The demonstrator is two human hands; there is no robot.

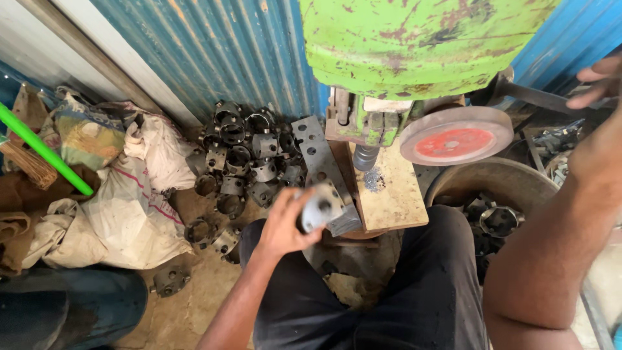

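Note:
My left hand [283,223] grips a grey metal flanged part [322,207] just left of the wooden block [389,191] under the drill bit [365,157] of a green drill press [414,45]. My right hand [599,81] is raised at the upper right, its fingers on a dark metal lever [534,97] of the press. A round red and grey wheel [457,136] sits to the right of the drill bit. I sit with dark trousers [382,291] below the press.
A pile of several dark metal ring parts [243,159] lies on the ground to the left, by a blue corrugated wall [220,45]. Sacks [129,214] and a green stick [45,152] lie further left. A round pan [495,181] with more parts sits to the right.

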